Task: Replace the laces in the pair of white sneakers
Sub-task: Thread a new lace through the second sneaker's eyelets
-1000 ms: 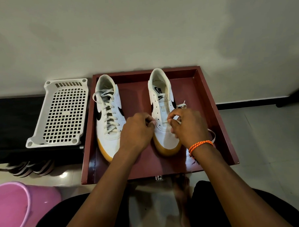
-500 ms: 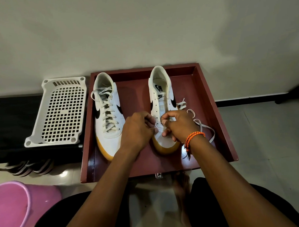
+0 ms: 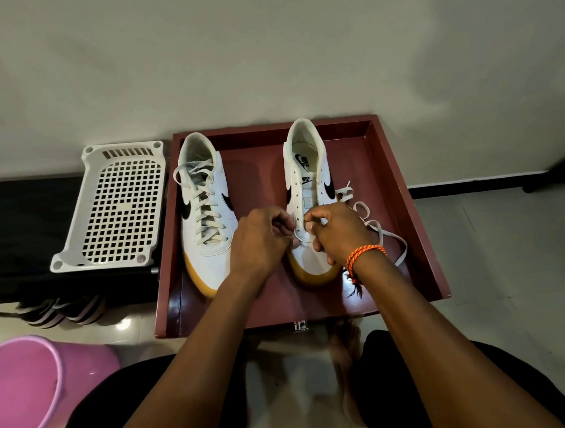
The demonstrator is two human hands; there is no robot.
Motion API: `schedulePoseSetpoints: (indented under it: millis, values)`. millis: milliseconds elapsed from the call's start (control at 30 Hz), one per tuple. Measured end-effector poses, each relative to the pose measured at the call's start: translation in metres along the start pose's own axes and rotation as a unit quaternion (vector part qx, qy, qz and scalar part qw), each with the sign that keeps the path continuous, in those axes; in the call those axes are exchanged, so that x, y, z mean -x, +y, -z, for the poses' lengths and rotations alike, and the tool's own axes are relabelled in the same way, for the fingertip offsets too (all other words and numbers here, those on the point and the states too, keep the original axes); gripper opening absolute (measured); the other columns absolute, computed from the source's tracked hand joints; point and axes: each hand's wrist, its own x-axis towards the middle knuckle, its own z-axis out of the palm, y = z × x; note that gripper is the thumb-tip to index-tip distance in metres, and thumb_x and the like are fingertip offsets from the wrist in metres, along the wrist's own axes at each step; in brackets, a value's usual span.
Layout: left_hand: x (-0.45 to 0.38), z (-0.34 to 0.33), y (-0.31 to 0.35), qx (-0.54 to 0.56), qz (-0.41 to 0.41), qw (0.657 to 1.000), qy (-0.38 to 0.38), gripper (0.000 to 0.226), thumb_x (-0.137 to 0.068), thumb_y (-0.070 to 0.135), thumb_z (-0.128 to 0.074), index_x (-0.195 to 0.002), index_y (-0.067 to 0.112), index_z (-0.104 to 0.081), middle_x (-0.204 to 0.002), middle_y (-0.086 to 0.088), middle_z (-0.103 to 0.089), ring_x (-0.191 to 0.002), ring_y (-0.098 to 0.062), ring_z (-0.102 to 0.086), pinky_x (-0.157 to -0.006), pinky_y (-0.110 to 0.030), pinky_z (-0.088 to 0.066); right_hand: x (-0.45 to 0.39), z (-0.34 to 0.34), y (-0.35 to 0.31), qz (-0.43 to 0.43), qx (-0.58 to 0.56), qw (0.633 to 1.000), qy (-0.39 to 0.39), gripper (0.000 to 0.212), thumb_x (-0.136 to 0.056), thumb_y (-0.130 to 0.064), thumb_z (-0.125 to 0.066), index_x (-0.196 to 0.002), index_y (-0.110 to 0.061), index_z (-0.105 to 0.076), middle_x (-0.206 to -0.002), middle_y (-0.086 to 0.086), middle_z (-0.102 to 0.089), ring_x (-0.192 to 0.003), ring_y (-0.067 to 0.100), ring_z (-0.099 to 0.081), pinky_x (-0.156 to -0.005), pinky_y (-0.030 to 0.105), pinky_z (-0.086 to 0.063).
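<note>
— White leather, black swoosh, gum-yellow toe: which of the two sneakers is being worked on?

— The right-hand white sneaker (image 3: 309, 193), the one with bare eyelets. It stands in the dark red wooden tray (image 3: 400, 208), toe toward the person, heel against the tray's far wall. Its twin, the laced white sneaker (image 3: 207, 217), stands beside it on the left side of the same tray, apart from it, its flat laces crossed all the way up.

— And the hands?

— Both sit over the lower eyelets of the unlaced shoe. The left hand (image 3: 260, 244) has its fingers curled at the left eyelet row, its grip pinched on something small there, seemingly the lace end, though that is too small to be sure. The right hand (image 3: 337, 234), with a braided orange wristband (image 3: 365, 255), is curled at the right eyelet row; thumb and forefinger are pinched together at the eyelets.

— Where is the lace?

— The loose flat white lace (image 3: 382, 232) trails in loops on the tray floor just right of that shoe, running under the right hand.

— Anything else around?

— A white perforated plastic basket (image 3: 119, 204) lies left of the tray on a black surface, and a pink plastic bucket (image 3: 29, 386) shows at the lower left on the tiled floor.
</note>
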Motion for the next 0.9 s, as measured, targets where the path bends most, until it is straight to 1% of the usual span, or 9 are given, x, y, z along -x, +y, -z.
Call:
schedulePoseSetpoints:
  millis: [167,400,500,567,667,733,800,867,900]
  values:
    - [0.001,0.0,0.002,-0.022,-0.005,1.0,0.009,0.03,-0.07,0.01,-0.094,-0.08,0.028,-0.072,-0.074,0.015,-0.073,-0.067,-0.001,-0.069,-0.072,-0.04,-0.062,0.002,0.006,-0.002,-0.037,-0.077,0.996,-0.035,0.015,-0.105,-0.002,-0.057,-0.104,0.005,-0.07,-0.063,0.011,-0.057,-0.031,0.002,-0.048,-0.034,0.018,-0.038]
    - [0.004,0.0,0.005,-0.038,0.009,0.999,0.024,0.029,-0.07,0.016,-0.095,-0.079,0.029,-0.071,-0.071,0.017,-0.072,-0.068,0.0,-0.069,-0.068,-0.039,-0.061,0.0,0.002,0.003,-0.03,-0.083,0.996,-0.018,0.01,-0.103,-0.011,-0.064,-0.1,-0.014,-0.074,-0.056,0.008,-0.067,-0.03,0.013,-0.043,-0.035,0.018,-0.036]
    - [0.004,0.003,0.008,-0.048,0.015,0.998,0.022,0.027,-0.071,0.017,-0.094,-0.078,0.029,-0.071,-0.07,0.016,-0.072,-0.069,-0.001,-0.069,-0.069,-0.04,-0.061,0.0,0.004,0.002,-0.032,-0.109,0.993,-0.032,0.01,-0.103,-0.007,-0.064,-0.107,-0.004,-0.073,-0.058,0.01,-0.07,-0.039,0.017,-0.054,-0.035,0.02,-0.038]
    - [0.003,0.004,0.009,-0.065,0.016,0.998,0.023,0.025,-0.072,0.017,-0.092,-0.077,0.029,-0.07,-0.068,0.015,-0.071,-0.069,-0.003,-0.069,-0.069,-0.042,-0.061,-0.001,0.008,-0.001,-0.045,-0.128,0.989,-0.06,0.013,-0.103,-0.002,-0.059,-0.11,0.004,-0.069,-0.067,0.016,-0.074,-0.036,0.011,-0.054,-0.035,0.019,-0.036]
    - [0.005,0.004,0.012,-0.1,0.008,0.994,0.033,0.02,-0.075,0.018,-0.088,-0.077,0.028,-0.071,-0.069,0.013,-0.07,-0.071,-0.008,-0.07,-0.069,-0.041,-0.061,-0.001,0.015,-0.003,-0.068,-0.129,0.982,-0.118,0.016,-0.101,-0.003,-0.058,-0.115,0.001,-0.066,-0.082,0.016,-0.079,-0.037,0.013,-0.047,-0.036,0.02,-0.027]
    - [0.005,0.005,0.014,-0.13,0.001,0.991,0.04,0.017,-0.076,0.021,-0.087,-0.079,0.028,-0.072,-0.071,0.013,-0.069,-0.075,-0.012,-0.07,-0.068,-0.04,-0.06,0.0,0.014,-0.002,-0.068,-0.126,0.98,-0.141,0.019,-0.102,-0.004,-0.059,-0.119,-0.001,-0.065,-0.081,0.014,-0.079,-0.037,0.012,-0.047,-0.036,0.019,-0.026]
    - [0.006,0.005,0.018,-0.161,-0.013,0.986,0.045,0.014,-0.078,0.025,-0.087,-0.081,0.029,-0.073,-0.073,0.011,-0.07,-0.078,-0.016,-0.07,-0.068,-0.039,-0.059,0.002,0.013,-0.002,-0.039,-0.1,0.985,-0.137,0.016,-0.102,-0.005,-0.058,-0.113,0.0,-0.069,-0.072,0.011,-0.077,-0.036,0.012,-0.049,-0.036,0.019,-0.029]
    - [0.006,0.004,0.02,-0.18,-0.028,0.982,0.053,0.015,-0.08,0.031,-0.088,-0.081,0.028,-0.074,-0.075,0.01,-0.071,-0.078,-0.017,-0.07,-0.067,-0.037,-0.058,0.001,0.01,0.003,0.007,-0.035,0.994,-0.099,0.013,-0.1,-0.006,-0.062,-0.093,-0.008,-0.072,-0.057,0.007,-0.069,-0.038,0.017,-0.053,-0.042,0.022,-0.039]
    - [0.006,0.004,0.021,-0.182,-0.033,0.981,0.058,0.015,-0.081,0.035,-0.089,-0.082,0.028,-0.075,-0.075,0.009,-0.071,-0.076,-0.016,-0.069,-0.066,-0.036,-0.057,-0.001,0.009,0.005,0.039,0.013,0.997,-0.072,0.02,-0.097,-0.01,-0.065,-0.08,-0.017,-0.071,-0.053,0.004,-0.065,-0.042,0.021,-0.056,-0.047,0.026,-0.046]
